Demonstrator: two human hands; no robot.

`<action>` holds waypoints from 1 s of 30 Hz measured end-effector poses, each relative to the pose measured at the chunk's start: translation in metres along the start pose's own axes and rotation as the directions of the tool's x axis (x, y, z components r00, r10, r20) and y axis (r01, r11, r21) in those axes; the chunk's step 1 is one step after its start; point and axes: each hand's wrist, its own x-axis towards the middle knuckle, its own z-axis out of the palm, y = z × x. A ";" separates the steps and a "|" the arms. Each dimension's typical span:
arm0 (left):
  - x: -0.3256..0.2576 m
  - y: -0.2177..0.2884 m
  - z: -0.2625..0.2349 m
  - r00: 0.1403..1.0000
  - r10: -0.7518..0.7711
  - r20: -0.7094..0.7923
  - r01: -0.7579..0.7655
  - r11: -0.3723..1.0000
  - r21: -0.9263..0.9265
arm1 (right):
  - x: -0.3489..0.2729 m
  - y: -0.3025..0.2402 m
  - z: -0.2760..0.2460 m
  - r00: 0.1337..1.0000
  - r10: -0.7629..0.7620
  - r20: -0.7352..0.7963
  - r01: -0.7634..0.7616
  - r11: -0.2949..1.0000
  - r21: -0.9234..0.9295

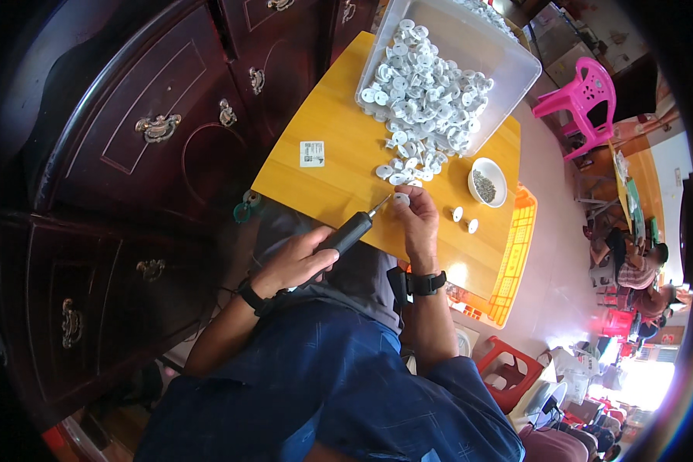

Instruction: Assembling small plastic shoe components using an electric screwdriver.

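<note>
My left hand is wrapped round a black electric screwdriver, whose metal bit slants up to the right. Between the fingers of my right hand is a small round white plastic part, and the bit's tip is close beside it; whether they touch I cannot tell. Just beyond, loose white parts spill from a tilted clear plastic bin full of the same pieces. Two single white parts lie to the right of my right hand. A white bowl of small metal screws stands farther right.
All this is on a yellow wooden table with a white label card at its left. Dark wooden drawers rise on the left. An orange plastic crate is by the table's right edge. Pink and red stools and seated people are at right.
</note>
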 end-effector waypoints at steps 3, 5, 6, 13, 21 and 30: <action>0.002 0.001 0.002 1.000 -0.018 -0.003 0.018 1.000 0.024 | -0.003 -0.005 0.004 0.999 0.033 -0.011 -0.033 0.999 0.000; 0.002 0.005 0.003 0.999 -0.032 -0.025 0.034 0.997 0.075 | -0.004 -0.004 0.004 1.000 0.029 -0.011 -0.029 1.000 0.002; 0.003 0.004 0.004 0.999 -0.033 -0.024 0.035 0.997 0.075 | -0.003 -0.002 0.004 1.000 0.025 -0.013 -0.025 1.000 -0.008; 0.005 0.004 0.005 1.000 -0.002 -0.026 0.005 0.995 0.096 | -0.006 -0.002 0.005 0.997 0.069 -0.031 -0.069 0.998 -0.010; 0.008 -0.001 0.006 0.999 0.009 -0.034 -0.006 0.996 0.094 | -0.007 0.003 0.004 0.999 0.037 -0.014 -0.038 0.999 -0.038; 0.010 -0.004 0.006 0.999 0.001 -0.038 0.003 0.994 0.107 | -0.007 0.003 0.007 1.000 0.027 -0.016 -0.028 0.998 -0.063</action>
